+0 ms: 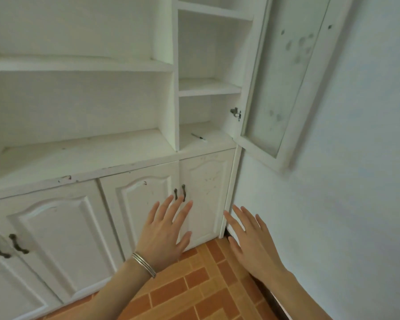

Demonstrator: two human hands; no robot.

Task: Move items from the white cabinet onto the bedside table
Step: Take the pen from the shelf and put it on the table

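The left hand [164, 236] is held out palm down in front of the cabinet's [79, 158] lower doors, fingers straight and spread, thumb out to the right, gripping nothing. Its fingertips overlap the pair of dark handles [180, 191] in the view; whether they touch them cannot be told. A banded metal bracelet [143, 264] sits on that wrist. The right hand [249, 245] is stretched forward beside it, also palm down with fingers splayed and empty, hanging over the floor [194, 285] near the cabinet's right corner.

At far left, another pair of dark handles [7, 245] sits on two closed lower doors. Above them a wide ledge and open shelves run across. Right of an upright divider is a narrow column of shelves; a pen [198, 136] lies on its bottom shelf, slanted, well above both hands and apart from them. A glass door [284, 84] swings open to the right of that column, hung on a metal hinge [236, 113], its pane spotted with smudges. Orange brick-pattern tiles cover the floor below, and a white wall [344, 204] fills the right side.
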